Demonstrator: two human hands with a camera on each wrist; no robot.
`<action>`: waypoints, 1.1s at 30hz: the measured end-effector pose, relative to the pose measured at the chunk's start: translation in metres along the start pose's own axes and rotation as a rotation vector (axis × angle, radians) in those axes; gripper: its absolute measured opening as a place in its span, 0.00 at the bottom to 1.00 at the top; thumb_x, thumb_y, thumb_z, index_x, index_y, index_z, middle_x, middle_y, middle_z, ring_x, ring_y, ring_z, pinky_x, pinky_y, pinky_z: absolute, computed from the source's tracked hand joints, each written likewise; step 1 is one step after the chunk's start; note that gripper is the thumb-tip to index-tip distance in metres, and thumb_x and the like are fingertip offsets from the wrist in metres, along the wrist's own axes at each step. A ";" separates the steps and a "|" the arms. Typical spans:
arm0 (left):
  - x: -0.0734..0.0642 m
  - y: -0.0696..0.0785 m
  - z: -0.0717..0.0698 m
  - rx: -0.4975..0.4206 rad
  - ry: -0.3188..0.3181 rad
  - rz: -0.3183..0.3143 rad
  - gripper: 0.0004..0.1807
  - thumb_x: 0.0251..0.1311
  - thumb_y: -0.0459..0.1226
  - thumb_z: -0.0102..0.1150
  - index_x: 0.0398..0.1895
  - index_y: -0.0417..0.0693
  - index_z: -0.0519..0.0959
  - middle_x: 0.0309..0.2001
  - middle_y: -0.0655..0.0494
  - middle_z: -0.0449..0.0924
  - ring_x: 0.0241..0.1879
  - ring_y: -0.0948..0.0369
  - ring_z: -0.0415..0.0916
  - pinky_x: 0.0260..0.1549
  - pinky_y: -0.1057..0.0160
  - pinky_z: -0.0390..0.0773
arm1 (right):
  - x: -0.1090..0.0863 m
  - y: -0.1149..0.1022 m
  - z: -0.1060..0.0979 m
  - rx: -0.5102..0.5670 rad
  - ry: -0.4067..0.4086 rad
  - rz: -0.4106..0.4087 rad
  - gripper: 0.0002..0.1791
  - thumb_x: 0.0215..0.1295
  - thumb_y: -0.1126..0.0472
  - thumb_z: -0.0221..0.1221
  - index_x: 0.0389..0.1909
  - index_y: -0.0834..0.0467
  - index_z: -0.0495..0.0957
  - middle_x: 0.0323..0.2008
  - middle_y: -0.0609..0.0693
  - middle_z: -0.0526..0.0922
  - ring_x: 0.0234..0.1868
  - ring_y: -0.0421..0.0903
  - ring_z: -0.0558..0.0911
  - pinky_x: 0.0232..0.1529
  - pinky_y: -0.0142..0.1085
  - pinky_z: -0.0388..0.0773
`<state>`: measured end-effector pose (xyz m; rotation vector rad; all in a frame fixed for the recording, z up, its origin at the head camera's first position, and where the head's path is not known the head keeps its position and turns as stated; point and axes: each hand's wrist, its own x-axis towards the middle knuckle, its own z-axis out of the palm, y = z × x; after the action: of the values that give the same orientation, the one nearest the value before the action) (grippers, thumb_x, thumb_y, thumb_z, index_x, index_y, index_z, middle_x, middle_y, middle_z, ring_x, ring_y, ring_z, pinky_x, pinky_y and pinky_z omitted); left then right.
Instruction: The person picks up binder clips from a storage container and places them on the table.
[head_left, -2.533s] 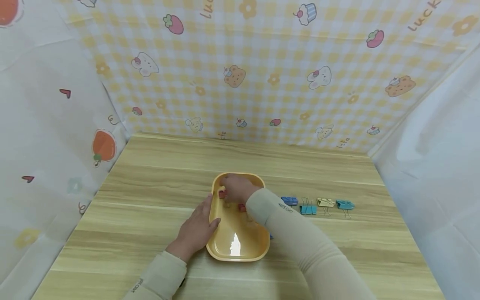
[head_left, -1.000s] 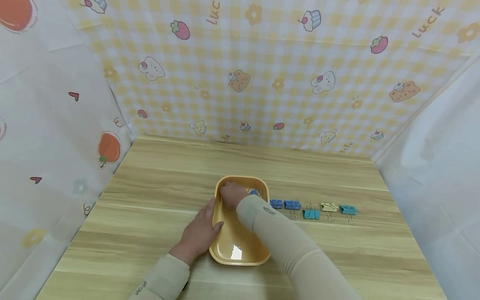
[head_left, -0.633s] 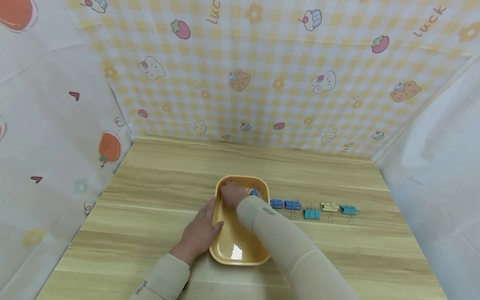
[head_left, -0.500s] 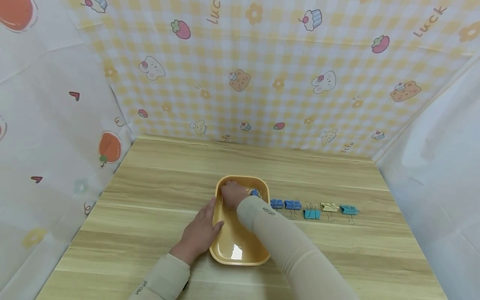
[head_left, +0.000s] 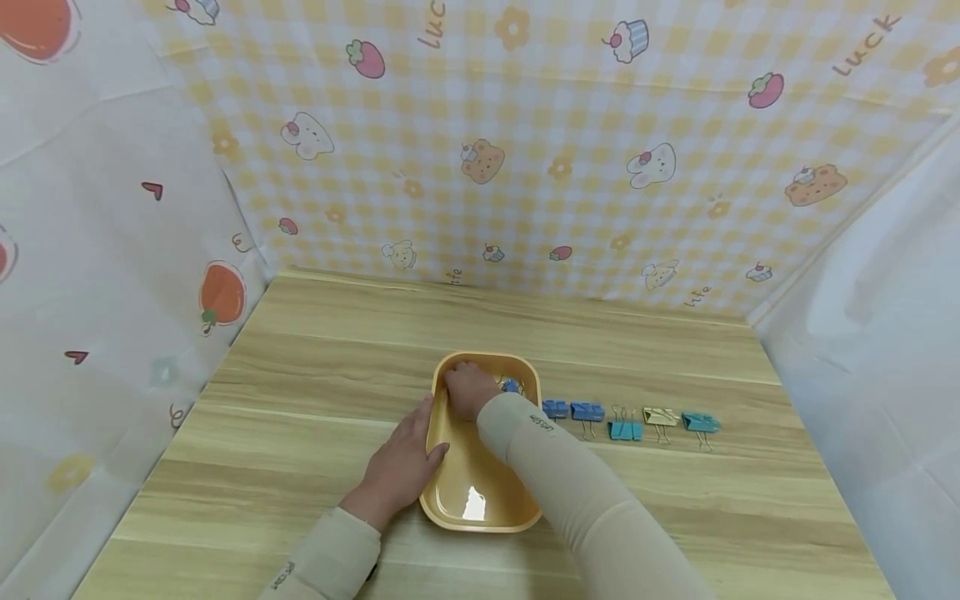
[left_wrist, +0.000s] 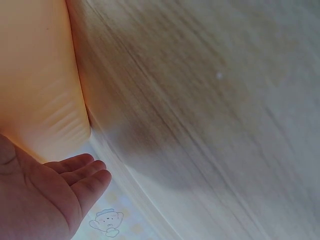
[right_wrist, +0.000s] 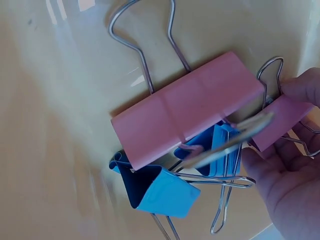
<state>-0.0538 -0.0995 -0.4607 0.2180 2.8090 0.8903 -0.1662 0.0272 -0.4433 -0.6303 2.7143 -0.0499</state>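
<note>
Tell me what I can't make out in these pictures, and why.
Head view: the small pink clip, hidden by the right hand.
Head view: part of the right rim of the tray, behind the right sleeve; its lettering is too small to read.
Right wrist view: the upper handle of the large pink clip, cut off by the top edge.
Left wrist view: much of the tray, cut off by the left edge.

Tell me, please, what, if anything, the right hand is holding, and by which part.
A small pink binder clip, held in the right hand by its body; the exact finger contacts are partly hidden.
</note>
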 end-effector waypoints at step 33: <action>0.000 0.001 0.000 0.021 -0.006 0.001 0.41 0.69 0.47 0.51 0.77 0.46 0.43 0.71 0.39 0.58 0.69 0.44 0.58 0.58 0.43 0.69 | -0.024 0.007 -0.018 0.131 0.069 -0.130 0.02 0.60 0.66 0.60 0.32 0.56 0.77 0.32 0.47 0.70 0.37 0.44 0.70 0.38 0.33 0.70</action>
<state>-0.0536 -0.0987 -0.4604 0.2245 2.8140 0.8589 -0.1550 0.0426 -0.4192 -0.7777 2.7048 -0.2843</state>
